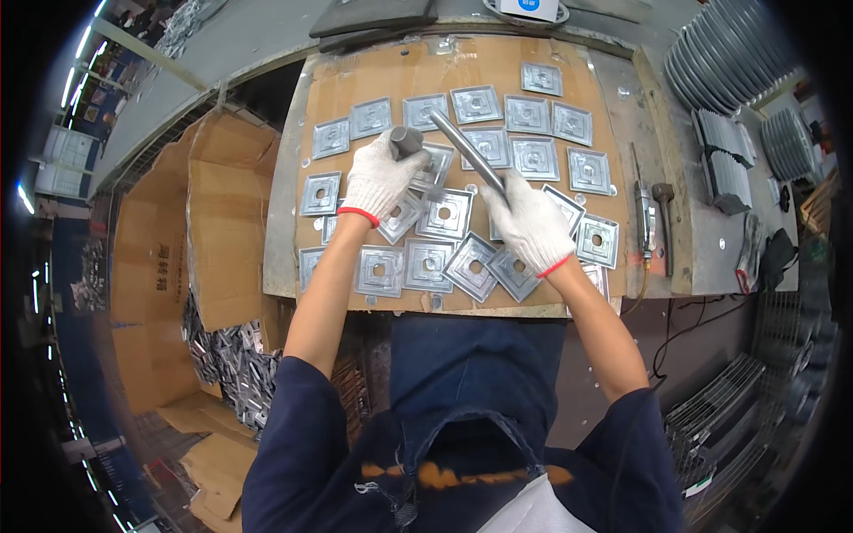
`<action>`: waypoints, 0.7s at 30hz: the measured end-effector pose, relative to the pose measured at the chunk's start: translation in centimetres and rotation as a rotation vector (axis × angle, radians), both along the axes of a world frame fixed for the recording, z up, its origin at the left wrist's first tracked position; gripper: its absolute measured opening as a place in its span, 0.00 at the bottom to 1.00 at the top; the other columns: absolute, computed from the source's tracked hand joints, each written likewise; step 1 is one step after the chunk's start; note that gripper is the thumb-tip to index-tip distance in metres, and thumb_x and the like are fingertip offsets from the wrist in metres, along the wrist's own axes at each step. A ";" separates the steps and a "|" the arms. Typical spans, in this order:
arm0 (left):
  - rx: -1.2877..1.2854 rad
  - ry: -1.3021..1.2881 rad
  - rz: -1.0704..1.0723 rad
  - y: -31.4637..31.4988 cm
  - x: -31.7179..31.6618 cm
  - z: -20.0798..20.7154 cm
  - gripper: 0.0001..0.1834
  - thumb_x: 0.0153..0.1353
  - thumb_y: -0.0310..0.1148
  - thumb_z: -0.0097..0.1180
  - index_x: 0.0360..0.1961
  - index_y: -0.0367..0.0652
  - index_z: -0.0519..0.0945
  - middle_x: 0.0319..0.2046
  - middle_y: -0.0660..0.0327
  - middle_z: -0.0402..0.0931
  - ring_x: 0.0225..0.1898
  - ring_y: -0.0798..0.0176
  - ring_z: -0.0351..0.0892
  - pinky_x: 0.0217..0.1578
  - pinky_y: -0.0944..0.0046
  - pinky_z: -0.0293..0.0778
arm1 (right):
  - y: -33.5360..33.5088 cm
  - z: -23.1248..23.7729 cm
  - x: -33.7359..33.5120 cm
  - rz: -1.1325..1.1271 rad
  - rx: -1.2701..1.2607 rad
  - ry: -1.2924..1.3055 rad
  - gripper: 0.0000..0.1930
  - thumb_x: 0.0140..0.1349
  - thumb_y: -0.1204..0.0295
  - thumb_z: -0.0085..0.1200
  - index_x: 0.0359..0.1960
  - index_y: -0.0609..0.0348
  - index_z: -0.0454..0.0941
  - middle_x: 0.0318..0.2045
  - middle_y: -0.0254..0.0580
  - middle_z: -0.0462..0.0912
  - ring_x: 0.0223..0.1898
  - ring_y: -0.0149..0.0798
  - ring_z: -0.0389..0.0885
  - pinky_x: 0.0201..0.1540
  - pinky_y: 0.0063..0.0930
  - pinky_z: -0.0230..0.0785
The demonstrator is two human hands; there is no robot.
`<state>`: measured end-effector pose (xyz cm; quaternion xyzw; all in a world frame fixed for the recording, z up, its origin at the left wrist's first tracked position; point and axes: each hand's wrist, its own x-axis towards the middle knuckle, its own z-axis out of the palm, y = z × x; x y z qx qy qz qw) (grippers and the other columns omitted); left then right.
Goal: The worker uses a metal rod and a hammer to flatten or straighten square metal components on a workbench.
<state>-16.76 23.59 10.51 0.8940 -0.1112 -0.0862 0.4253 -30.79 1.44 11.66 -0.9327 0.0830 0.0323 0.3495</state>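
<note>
My right hand (530, 226) clasps a metal rod (468, 148), my left hand (377, 175) a grey cylinder (406, 141), over square plates (475, 104) strewn across the counter (283, 226); a carton (229, 182) flanks its left edge.

- We're up at head height, looking steeply down past the wearer's chest (346, 462) and out across the table (283, 253)!
- Left hand (378, 180) and right hand (531, 226) sit close, near the middle.
- Wide fisheye here: straight edges bow, rim falls black.
</note>
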 end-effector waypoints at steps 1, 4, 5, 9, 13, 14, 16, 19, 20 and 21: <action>0.028 -0.045 -0.033 -0.3 -0.1 0.6 0.24 0.60 0.42 0.73 0.53 0.39 0.88 0.40 0.53 0.92 0.43 0.55 0.92 0.50 0.58 0.84 | 0.3 0.8 0.9 0.003 -0.003 -0.004 0.23 0.80 0.49 0.50 0.46 0.61 0.75 0.27 0.59 0.87 0.33 0.65 0.89 0.37 0.56 0.80; -0.064 -0.067 -0.122 -1.4 -0.6 3.2 0.21 0.63 0.36 0.74 0.54 0.38 0.87 0.40 0.54 0.92 0.42 0.62 0.91 0.49 0.61 0.84 | 0.4 -0.1 4.4 0.122 -0.110 -0.005 0.25 0.79 0.48 0.49 0.47 0.63 0.77 0.30 0.64 0.87 0.36 0.66 0.89 0.41 0.58 0.80; -0.051 -0.127 -0.149 -1.2 -0.5 3.4 0.21 0.64 0.35 0.75 0.54 0.36 0.86 0.41 0.56 0.92 0.41 0.66 0.90 0.48 0.63 0.84 | 0.5 -0.4 5.3 0.154 -0.161 -0.011 0.26 0.79 0.47 0.48 0.48 0.63 0.77 0.32 0.65 0.87 0.38 0.67 0.89 0.43 0.59 0.80; -0.206 0.041 -0.010 -0.7 -0.5 4.9 0.18 0.64 0.33 0.71 0.53 0.35 0.86 0.37 0.56 0.92 0.41 0.64 0.90 0.50 0.63 0.84 | -1.1 -0.2 4.9 0.115 -0.111 0.061 0.28 0.78 0.45 0.48 0.48 0.63 0.79 0.34 0.66 0.88 0.40 0.67 0.89 0.46 0.60 0.80; -0.215 0.040 -0.035 -0.8 0.4 3.6 0.19 0.63 0.34 0.71 0.51 0.33 0.85 0.35 0.57 0.91 0.40 0.66 0.89 0.48 0.65 0.83 | -3.6 0.7 3.1 -0.023 0.019 0.081 0.28 0.78 0.45 0.49 0.46 0.64 0.79 0.34 0.66 0.87 0.41 0.69 0.88 0.46 0.59 0.78; -0.181 0.028 -0.027 -1.4 0.6 2.9 0.20 0.63 0.36 0.71 0.51 0.33 0.85 0.34 0.58 0.91 0.38 0.66 0.88 0.47 0.65 0.82 | -4.5 0.2 2.8 -0.034 0.013 0.012 0.28 0.78 0.44 0.49 0.45 0.63 0.80 0.34 0.65 0.87 0.41 0.69 0.87 0.46 0.59 0.77; -0.207 0.069 -0.024 -4.4 0.0 1.8 0.21 0.63 0.38 0.71 0.51 0.33 0.85 0.33 0.58 0.90 0.38 0.66 0.88 0.46 0.64 0.82 | -6.5 -1.3 1.9 -0.086 -0.015 -0.051 0.29 0.77 0.43 0.50 0.44 0.62 0.80 0.35 0.63 0.87 0.42 0.69 0.86 0.45 0.58 0.76; -0.200 -0.006 -0.046 -6.5 1.4 -1.3 0.16 0.65 0.34 0.73 0.47 0.33 0.86 0.33 0.59 0.90 0.34 0.69 0.87 0.39 0.65 0.83 | -7.4 -0.9 1.1 -0.116 -0.022 -0.037 0.28 0.77 0.43 0.51 0.45 0.61 0.81 0.36 0.64 0.87 0.43 0.69 0.86 0.46 0.58 0.76; -0.206 0.012 -0.040 -7.8 1.4 -1.8 0.15 0.65 0.33 0.73 0.45 0.34 0.86 0.33 0.59 0.90 0.34 0.69 0.86 0.37 0.66 0.82 | -8.0 -1.4 0.8 -0.114 -0.018 -0.040 0.28 0.77 0.44 0.51 0.45 0.61 0.81 0.36 0.65 0.87 0.44 0.69 0.86 0.47 0.59 0.76; -0.213 0.031 -0.034 -9.0 1.5 -2.3 0.13 0.65 0.33 0.72 0.44 0.35 0.86 0.32 0.60 0.90 0.33 0.69 0.86 0.36 0.66 0.81 | -8.4 -1.5 0.5 -0.122 -0.021 -0.038 0.28 0.77 0.44 0.51 0.45 0.61 0.81 0.36 0.65 0.87 0.44 0.69 0.86 0.47 0.59 0.76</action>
